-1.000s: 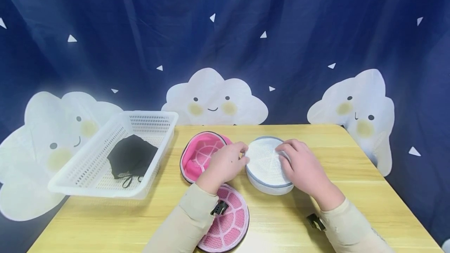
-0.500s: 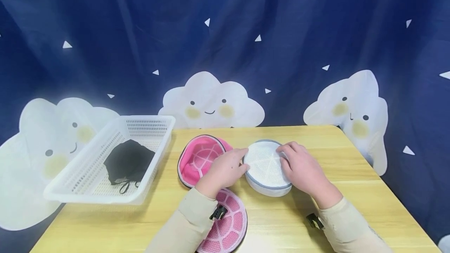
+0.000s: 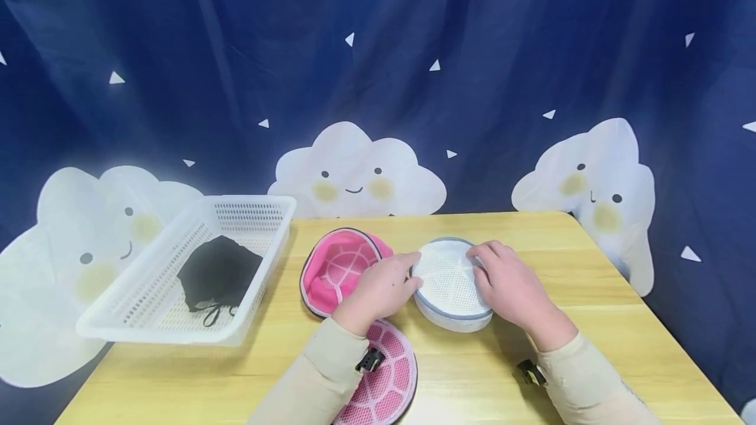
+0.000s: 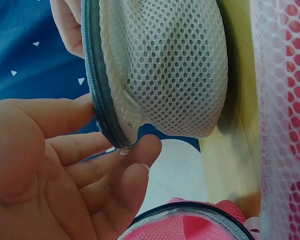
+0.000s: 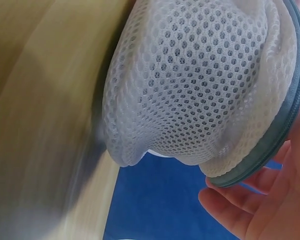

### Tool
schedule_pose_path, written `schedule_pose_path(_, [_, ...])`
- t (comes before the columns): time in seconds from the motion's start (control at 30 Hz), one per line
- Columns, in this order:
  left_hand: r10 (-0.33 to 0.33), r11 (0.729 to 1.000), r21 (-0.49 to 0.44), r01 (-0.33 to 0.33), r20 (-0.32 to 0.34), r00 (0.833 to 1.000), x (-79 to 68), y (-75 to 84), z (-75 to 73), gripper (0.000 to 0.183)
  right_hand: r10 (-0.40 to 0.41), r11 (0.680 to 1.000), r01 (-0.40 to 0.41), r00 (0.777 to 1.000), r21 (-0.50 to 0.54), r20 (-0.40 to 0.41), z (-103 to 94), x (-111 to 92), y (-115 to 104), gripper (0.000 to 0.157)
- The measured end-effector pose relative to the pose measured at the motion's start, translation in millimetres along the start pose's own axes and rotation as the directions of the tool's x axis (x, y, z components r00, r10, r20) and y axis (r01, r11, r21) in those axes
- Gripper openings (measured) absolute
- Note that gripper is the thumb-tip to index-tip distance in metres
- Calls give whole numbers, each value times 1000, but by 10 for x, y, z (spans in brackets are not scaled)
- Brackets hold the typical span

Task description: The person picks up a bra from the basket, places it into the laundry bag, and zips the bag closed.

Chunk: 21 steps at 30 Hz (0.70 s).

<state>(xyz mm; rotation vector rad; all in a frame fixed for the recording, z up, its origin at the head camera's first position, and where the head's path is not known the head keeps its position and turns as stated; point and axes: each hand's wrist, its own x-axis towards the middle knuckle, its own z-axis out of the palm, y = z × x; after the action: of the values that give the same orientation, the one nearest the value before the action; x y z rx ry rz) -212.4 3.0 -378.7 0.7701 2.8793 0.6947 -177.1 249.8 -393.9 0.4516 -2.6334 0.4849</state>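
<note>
A round white mesh laundry bag [image 3: 451, 281] with a grey-blue zipper rim stands on the table, its mesh top upward. My left hand [image 3: 380, 284] pinches the rim at its left side, thumb at the zipper [image 4: 101, 75] and fingers reaching around the edge. On the opposite side, my right hand [image 3: 510, 284] holds the rim, fingertips over the top edge in the head view. Left of the white bag lies a pink mesh bag [image 3: 331, 274], open with its hollow inside showing. Its round pink lid [image 3: 386, 379] lies nearer me, partly hidden by my left sleeve.
A white plastic basket [image 3: 260, 212] stands at the table's left side, with a black cloth item [image 3: 218, 271] with a cord lying in it. The wooden table [image 3: 590, 326] ends before a dark blue curtain [image 3: 490, 84] printed with clouds.
The head view has shifted slightly, so the scene sits a little lower. My left thumb and forefinger stand a bit wider apart at the rim; my right hand stays at its place.
</note>
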Motion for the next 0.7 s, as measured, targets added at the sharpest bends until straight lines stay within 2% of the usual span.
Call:
schedule_pose_path(0.3, [2,999,-47,-2,-2,1000,2,-27,-32,60,-15,1000,15,1000,-2,-20,-22,12,-10,22])
schedule_pose_path(0.7, [-20,999,-35,20,-9,1000,-18,-81,-69,62,-62,998,63,996,13,-56,-32,26,-49,21])
